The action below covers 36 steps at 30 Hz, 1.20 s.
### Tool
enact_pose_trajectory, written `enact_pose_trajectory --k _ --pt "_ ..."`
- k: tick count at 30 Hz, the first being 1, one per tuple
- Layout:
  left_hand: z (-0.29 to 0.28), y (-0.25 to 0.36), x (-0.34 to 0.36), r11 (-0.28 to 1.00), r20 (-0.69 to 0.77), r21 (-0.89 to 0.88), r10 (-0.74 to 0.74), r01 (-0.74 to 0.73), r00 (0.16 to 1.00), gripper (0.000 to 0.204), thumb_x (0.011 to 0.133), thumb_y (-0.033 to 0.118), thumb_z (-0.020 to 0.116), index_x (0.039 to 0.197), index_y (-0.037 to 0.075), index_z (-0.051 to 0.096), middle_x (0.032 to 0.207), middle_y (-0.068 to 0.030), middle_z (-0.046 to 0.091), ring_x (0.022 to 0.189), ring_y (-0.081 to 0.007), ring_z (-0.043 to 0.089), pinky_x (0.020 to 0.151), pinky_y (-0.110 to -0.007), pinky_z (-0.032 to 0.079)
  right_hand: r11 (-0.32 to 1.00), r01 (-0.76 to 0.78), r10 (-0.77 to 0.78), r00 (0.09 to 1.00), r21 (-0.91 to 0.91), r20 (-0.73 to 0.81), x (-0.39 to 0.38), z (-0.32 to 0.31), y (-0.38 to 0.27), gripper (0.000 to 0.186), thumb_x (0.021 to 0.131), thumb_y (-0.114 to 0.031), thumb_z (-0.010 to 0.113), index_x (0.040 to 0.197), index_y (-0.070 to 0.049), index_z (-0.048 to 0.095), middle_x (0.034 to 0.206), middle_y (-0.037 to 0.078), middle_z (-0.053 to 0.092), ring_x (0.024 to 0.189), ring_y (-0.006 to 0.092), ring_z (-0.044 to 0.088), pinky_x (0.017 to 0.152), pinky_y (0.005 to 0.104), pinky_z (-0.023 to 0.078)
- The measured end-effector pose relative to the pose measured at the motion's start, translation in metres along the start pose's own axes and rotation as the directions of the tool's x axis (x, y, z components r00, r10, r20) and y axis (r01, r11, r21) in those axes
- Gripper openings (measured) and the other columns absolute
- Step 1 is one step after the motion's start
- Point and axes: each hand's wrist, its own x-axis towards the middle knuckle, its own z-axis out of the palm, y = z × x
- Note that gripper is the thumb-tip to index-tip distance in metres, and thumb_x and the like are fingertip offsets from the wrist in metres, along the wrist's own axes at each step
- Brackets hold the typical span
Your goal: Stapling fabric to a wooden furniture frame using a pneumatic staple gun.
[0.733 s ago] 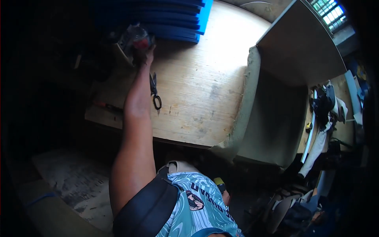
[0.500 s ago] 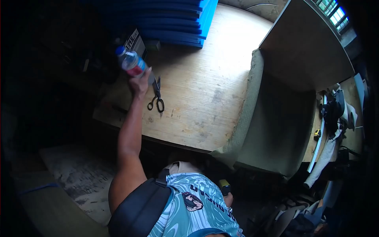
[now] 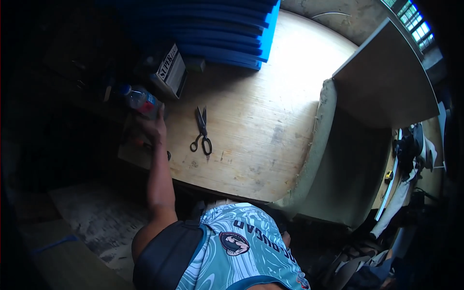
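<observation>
My left hand [image 3: 153,126] is closed around a clear plastic bottle [image 3: 141,101] with a blue cap and a red and blue label. The bottle is tilted, over the dim left end of the table, beside a printed box [image 3: 170,72]. Black-handled scissors [image 3: 202,133] lie with parted blades on the wood, to the right of that hand. Only a small part of my right hand [image 3: 286,238] shows, low beside my shirt. Its fingers, and anything in them, are hidden.
A stack of blue foam sheets [image 3: 227,41] stands at the back of the wooden table [image 3: 251,125]. On the right, a fabric-covered panel [image 3: 333,169] and a board [image 3: 386,77] rise. Beyond them lie a yellow tape measure [image 3: 388,176] and cloth scraps [image 3: 408,183].
My left hand has carried the bottle left and lower in the picture, away from the scissors. The yellow and black object at my right hand has gone out of sight. The view has shifted slightly.
</observation>
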Motion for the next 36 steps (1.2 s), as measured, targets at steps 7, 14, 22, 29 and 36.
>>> enact_pose_trajectory --k 7,14,22,29,36 --pt "0.065 0.075 -0.063 0.978 0.754 -0.205 0.142 0.024 0.641 0.042 0.086 0.024 0.078 0.119 0.005 0.061 0.113 -0.0180 0.066 0.107 -0.0339 0.064 0.093 -0.040 0.051 0.998 0.030 -0.029 0.999 -0.050 0.024 0.023 0.019 -0.014 0.042 0.078 -0.032 0.073 0.114 -0.010 0.070 0.102 0.027 0.068 0.101 0.0475 0.064 0.080 0.0530 0.054" --pt "0.222 -0.123 0.040 0.776 0.362 0.460 0.281 -0.433 0.889 0.036 0.100 0.030 0.054 0.122 0.005 0.067 0.130 -0.0175 0.063 0.121 -0.0293 0.059 0.104 -0.042 0.047 0.998 -0.053 0.054 0.997 0.025 -0.055 -0.015 0.033 -0.039 0.045 0.079 -0.036 0.073 0.117 -0.011 0.069 0.104 0.027 0.068 0.102 0.0473 0.064 0.081 0.0528 0.054" --pt "0.290 -0.095 0.032 0.868 0.613 0.303 0.138 -0.393 0.778 0.039 0.098 0.028 0.058 0.129 0.005 0.062 0.136 -0.0192 0.057 0.127 -0.0326 0.054 0.107 -0.044 0.045 0.972 -0.227 0.226 0.974 0.052 0.025 -0.055 0.050 -0.047 0.042 0.091 -0.035 0.060 0.117 -0.003 0.065 0.108 0.030 0.067 0.103 0.0457 0.066 0.085 0.0504 0.052" --pt "0.284 -0.052 0.039 0.925 0.746 0.273 -0.030 -0.264 0.666 0.046 0.095 0.026 0.062 0.136 0.005 0.056 0.143 -0.0209 0.051 0.132 -0.0359 0.050 0.110 -0.046 0.042 0.987 -0.161 0.163 0.985 0.029 -0.053 -0.022 0.094 0.022 0.040 0.086 -0.035 0.066 0.114 -0.007 0.067 0.104 0.028 0.068 0.099 0.0478 0.065 0.080 0.0508 0.053" --pt "0.198 0.035 -0.057 0.975 0.675 0.057 0.122 -0.216 0.727 0.060 0.090 0.025 0.070 0.142 0.004 0.049 0.156 -0.0212 0.036 0.137 -0.0423 0.043 0.110 -0.049 0.042 1.000 0.026 -0.027 0.996 -0.008 -0.085 0.010 0.125 0.085 0.035 0.087 -0.027 0.067 0.117 -0.009 0.069 0.103 0.026 0.069 0.098 0.0465 0.065 0.077 0.0514 0.055"
